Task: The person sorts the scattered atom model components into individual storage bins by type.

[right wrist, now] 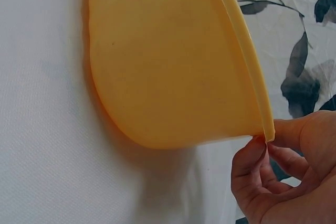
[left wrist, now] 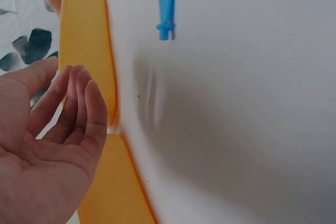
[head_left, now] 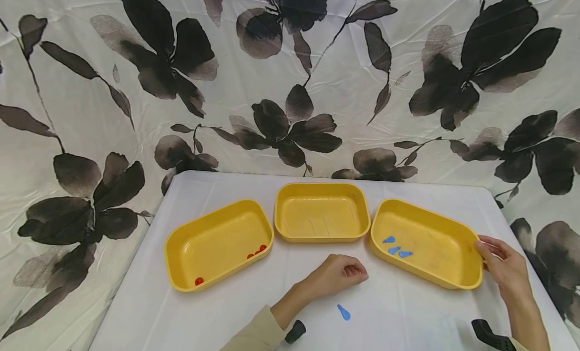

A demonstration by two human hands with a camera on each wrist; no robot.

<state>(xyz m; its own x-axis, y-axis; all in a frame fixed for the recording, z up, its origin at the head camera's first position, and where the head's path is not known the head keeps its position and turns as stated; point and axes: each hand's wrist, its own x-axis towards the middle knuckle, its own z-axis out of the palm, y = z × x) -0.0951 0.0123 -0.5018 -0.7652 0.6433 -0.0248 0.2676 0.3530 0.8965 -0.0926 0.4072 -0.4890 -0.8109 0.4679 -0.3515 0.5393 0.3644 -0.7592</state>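
My right hand (head_left: pixel 509 270) pinches the rim of the right yellow tray (right wrist: pixel 168 66) at its outer end, thumb and fingers on either side of the edge. Inside that tray lie several small blue plastic pieces (head_left: pixel 394 250) with rounded bodies and narrow necks. My left hand (head_left: pixel 337 276) hovers over the white table in front of the trays, its fingers loosely bent and holding nothing. Closer to me, a single blue piece (head_left: pixel 344 312) lies on the cloth; in the left wrist view this blue piece (left wrist: pixel 166 6) shows a collar and a short stub.
A left yellow tray (head_left: pixel 199 225) holds several small red pieces (head_left: pixel 199 281). Between the two side trays stands a middle yellow tray (head_left: pixel 321 189) with a few thin lines, perhaps fine pins, on its floor. Flower-printed cloth (head_left: pixel 290 79) hangs behind the table.
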